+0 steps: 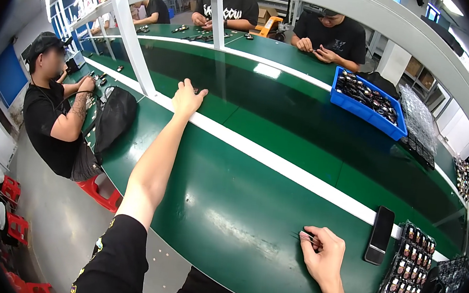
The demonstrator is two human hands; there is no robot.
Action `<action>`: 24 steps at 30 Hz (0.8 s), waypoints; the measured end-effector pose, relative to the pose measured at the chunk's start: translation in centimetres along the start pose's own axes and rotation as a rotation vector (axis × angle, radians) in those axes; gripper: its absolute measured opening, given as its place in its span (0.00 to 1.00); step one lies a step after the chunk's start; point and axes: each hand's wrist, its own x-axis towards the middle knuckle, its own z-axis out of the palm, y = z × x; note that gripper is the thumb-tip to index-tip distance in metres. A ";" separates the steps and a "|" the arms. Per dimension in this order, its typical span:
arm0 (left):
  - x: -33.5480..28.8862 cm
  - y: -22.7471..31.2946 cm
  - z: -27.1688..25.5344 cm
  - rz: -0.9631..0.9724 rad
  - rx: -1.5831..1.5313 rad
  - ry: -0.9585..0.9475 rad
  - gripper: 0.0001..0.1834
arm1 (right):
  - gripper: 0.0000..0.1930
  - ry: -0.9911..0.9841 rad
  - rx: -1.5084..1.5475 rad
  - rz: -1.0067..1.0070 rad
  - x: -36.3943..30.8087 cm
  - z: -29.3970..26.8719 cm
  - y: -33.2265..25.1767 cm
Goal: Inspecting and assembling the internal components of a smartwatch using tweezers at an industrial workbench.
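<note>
My left hand [187, 101] is stretched far out over the white rail [235, 140] at the edge of the dark green conveyor belt [281, 134]. A small dark part [197, 91], too small to make out fully, shows between its thumb and fingers. My right hand [323, 254] is closed low over the green tabletop [229, 202], at the near right. Thin metal tweezers [309, 237] stick out from its pinched thumb and forefinger, tips pointing left. Right of this hand lies a black phone [380, 235], beside a clear tray [406, 270] with rows of small black parts.
A blue bin [368, 106] full of small dark parts stands on the belt, beside bubble wrap [418, 119]. A white upright post [129, 34] rises next to my left hand. A person [60, 107] sits at left near a black bag [114, 118]; other people work across the belt.
</note>
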 end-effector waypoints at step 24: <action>-2.1 0.6 0.6 0.175 -0.286 -0.029 0.35 | 0.04 0.009 0.162 0.017 0.0 -0.3 0.5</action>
